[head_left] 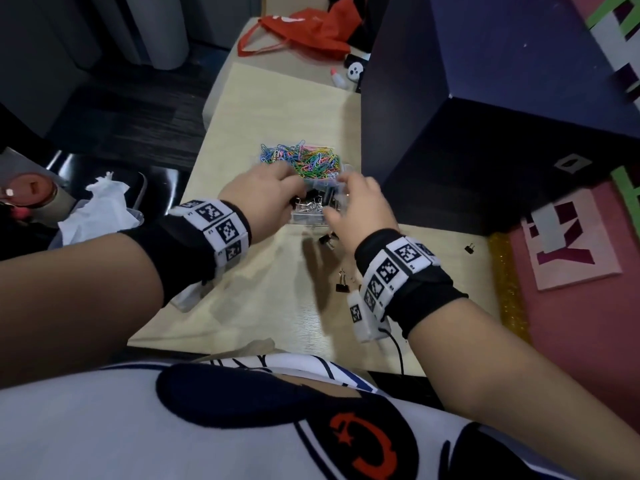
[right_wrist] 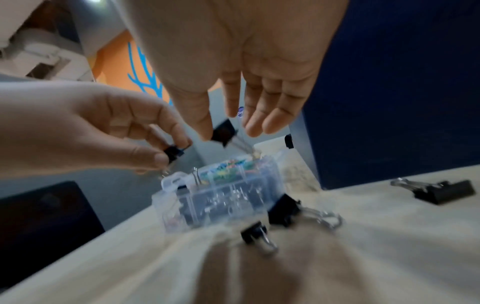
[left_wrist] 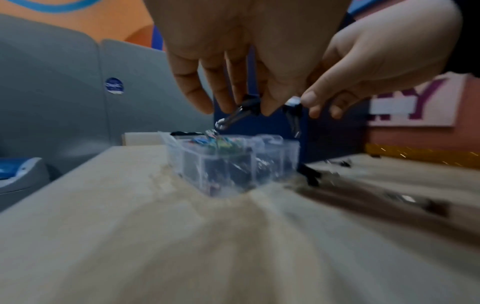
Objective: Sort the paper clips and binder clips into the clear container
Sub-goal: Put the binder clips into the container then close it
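Binder clips are pinched in the left hand and right hand, directly above the clear container; its near compartment lies below.

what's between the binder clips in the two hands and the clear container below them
Nothing visible. The left hand pinches a black binder clip and the right hand holds another binder clip, both just above the clear container. Its top is open, with only air beneath the clips.
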